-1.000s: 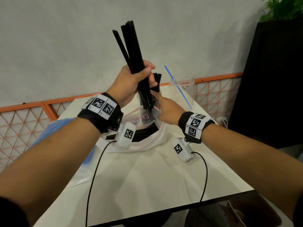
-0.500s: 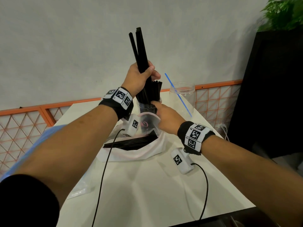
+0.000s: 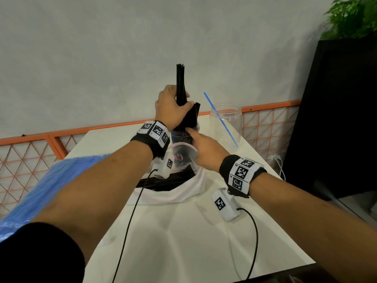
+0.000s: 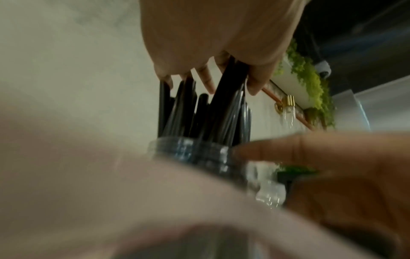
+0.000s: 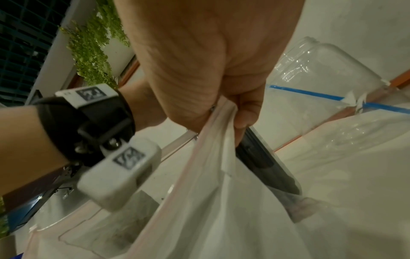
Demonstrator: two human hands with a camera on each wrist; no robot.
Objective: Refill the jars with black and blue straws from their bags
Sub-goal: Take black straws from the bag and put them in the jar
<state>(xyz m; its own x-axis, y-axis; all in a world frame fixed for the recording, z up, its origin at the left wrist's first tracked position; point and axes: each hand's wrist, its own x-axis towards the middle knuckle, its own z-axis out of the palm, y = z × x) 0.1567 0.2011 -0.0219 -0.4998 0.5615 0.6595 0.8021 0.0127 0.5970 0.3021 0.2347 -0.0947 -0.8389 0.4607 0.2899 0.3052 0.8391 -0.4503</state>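
My left hand [image 3: 177, 105] grips a bundle of black straws [image 3: 180, 82] upright, their lower ends inside the clear jar [image 3: 184, 136], which holds several more. In the left wrist view the black straws [image 4: 221, 108] stand in the jar's rim [image 4: 190, 150]. My right hand [image 3: 201, 148] pinches the top edge of the clear zip bag [image 5: 221, 192], and its index finger [image 4: 277, 149] reaches to the jar rim. More black straws lie in that bag [image 3: 171, 186]. A second clear jar [image 3: 225, 121] to the right holds one blue straw [image 3: 221, 120].
A bag of blue straws [image 3: 40, 184] lies on the left side of the white table [image 3: 183, 242]. An orange lattice rail [image 3: 61, 135] runs behind the table. A black cabinet [image 3: 336, 119] with a plant stands at the right. Wrist camera cables trail over the table.
My left hand has carried the black straw bundle from above the bag forward and down into the jar, turning it upright. My right hand has stayed by the jar and bag.
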